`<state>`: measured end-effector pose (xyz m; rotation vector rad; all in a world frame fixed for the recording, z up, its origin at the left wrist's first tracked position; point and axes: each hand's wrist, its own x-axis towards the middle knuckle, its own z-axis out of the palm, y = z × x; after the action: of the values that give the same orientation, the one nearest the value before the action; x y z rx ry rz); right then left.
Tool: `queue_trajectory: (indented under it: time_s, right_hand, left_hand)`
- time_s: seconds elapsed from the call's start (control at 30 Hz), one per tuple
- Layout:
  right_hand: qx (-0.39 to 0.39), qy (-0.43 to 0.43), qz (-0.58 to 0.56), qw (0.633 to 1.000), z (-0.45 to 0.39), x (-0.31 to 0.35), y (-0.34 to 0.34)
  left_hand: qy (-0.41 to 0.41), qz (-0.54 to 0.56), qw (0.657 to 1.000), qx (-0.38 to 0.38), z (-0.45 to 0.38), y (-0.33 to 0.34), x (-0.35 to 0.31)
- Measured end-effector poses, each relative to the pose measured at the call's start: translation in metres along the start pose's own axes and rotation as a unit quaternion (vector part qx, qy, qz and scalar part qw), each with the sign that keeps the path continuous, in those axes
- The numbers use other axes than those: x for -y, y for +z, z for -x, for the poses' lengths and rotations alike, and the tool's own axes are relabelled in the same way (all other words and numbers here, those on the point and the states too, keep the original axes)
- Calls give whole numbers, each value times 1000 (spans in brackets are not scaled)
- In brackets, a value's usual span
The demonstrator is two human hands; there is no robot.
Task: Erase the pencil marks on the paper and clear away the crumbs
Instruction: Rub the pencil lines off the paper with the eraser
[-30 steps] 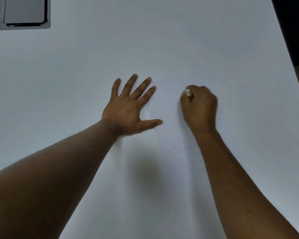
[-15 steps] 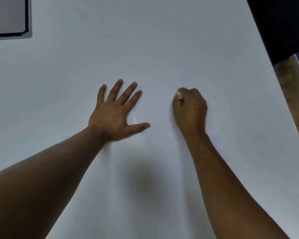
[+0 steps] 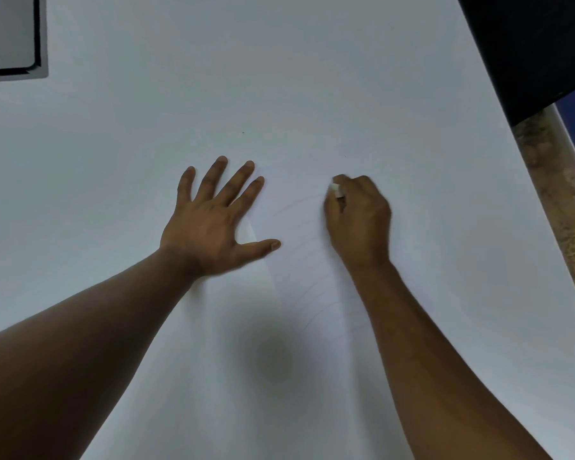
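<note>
White table (image 3: 120, 167) fills your view, with the paper (image 3: 299, 267) near its middle showing faint curved pencil marks (image 3: 296, 207) between your hands. Your left hand (image 3: 213, 224) lies flat with fingers spread on the paper's left edge, as it did a second ago, while your right hand (image 3: 357, 220) is curled around a small white eraser (image 3: 336, 190) pressed to the sheet. Against the earlier frames both hands sit lower in view, and the grey tray (image 3: 10, 38) at the table's far left corner is further cropped.

dim, flat, bluish light. soft shadow on the table (image 3: 312, 78) near-centre between the forearms. slight motion blur, wide-angle bend at edges.
</note>
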<state>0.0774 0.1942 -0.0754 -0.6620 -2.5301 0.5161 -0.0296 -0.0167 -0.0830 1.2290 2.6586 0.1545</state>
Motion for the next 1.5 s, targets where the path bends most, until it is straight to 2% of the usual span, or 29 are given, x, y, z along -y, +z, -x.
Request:
queue_trajectory:
  time_s: [0.1, 0.2, 0.3, 0.5, 0.63, 0.77, 0.83, 0.9, 1.0, 1.13, 1.27, 1.37, 1.5]
  right_hand:
    - [4, -4, 15, 1000, 3, -2, 3]
    - [-29, 55, 31, 998, -7, -26, -9]
    - [-20, 95, 18, 995, -11, -31, -15]
    - [20, 20, -31, 999, 2, 20, 10]
    - [33, -10, -10, 999, 1, 29, 17]
    - [-18, 48, 44, 998, -12, -18, -5]
    - [-8, 88, 40, 995, -15, -30, -13]
    - [4, 92, 25, 995, -15, -25, -14]
    - [35, 45, -11, 998, -5, -2, -10]
    - [122, -61, -101, 986, 19, 42, -2]
    - [172, -115, -101, 973, 28, 58, 7]
    - [137, -100, -65, 983, 18, 49, 7]
    - [99, -32, -3, 995, 1, 21, -2]
  left_hand:
    - [-1, -1, 1000, 4, 0, -1, 0]
    - [-2, -3, 1000, 8, 0, -1, 0]
    - [0, -3, 1000, 10, 0, -1, 0]
    - [2, -5, 1000, 4, -1, 0, 0]
    - [3, -5, 1000, 1, -1, 1, 1]
    - [4, -3, 1000, 3, -3, 1, -3]
    - [-1, -5, 1000, 4, -1, 1, -1]
    - [-3, -3, 1000, 2, 1, 0, 2]
    - [0, -5, 1000, 4, -1, 0, 1]
    - [4, -5, 1000, 6, -2, 1, 0]
    - [12, -6, 1000, -4, 0, 2, 3]
    - [5, -3, 1000, 6, -1, 1, 2]
    - [3, 2, 1000, 3, 0, 1, 2]
